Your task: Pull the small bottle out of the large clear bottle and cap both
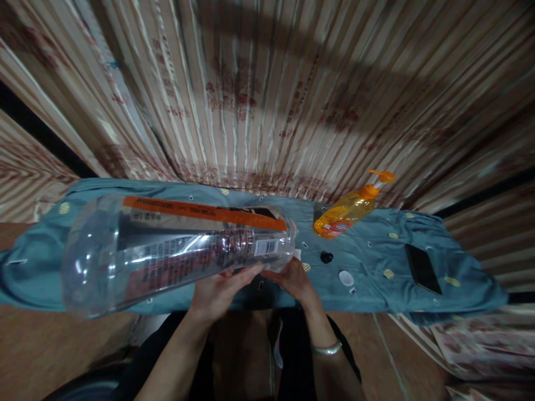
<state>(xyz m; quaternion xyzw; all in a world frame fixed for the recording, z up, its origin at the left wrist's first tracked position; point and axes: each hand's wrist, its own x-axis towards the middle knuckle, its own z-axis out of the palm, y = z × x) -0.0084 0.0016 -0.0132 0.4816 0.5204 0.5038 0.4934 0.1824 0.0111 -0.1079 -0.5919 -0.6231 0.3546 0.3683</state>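
Observation:
A large clear plastic bottle (179, 250) with an orange-edged label lies tilted across the view, its broad end to the left. My left hand (217, 292) is closed round the underside of the bottle near its narrower right end. Beside it, my right hand (295, 278) has its fingers closed at that same end, next to a small white piece (297, 254); the bottle partly hides what the fingertips hold. To the right stands an orange pump bottle (345, 214). A small black object (326, 257) and a round white disc (346, 278) lie nearby on the cloth.
A teal patterned cloth (376, 289) covers the narrow table. Toward its right end lies a black phone-like slab (423, 268). Striped curtains (259, 100) hang right behind the table. A dark round rim shows on the floor at bottom left.

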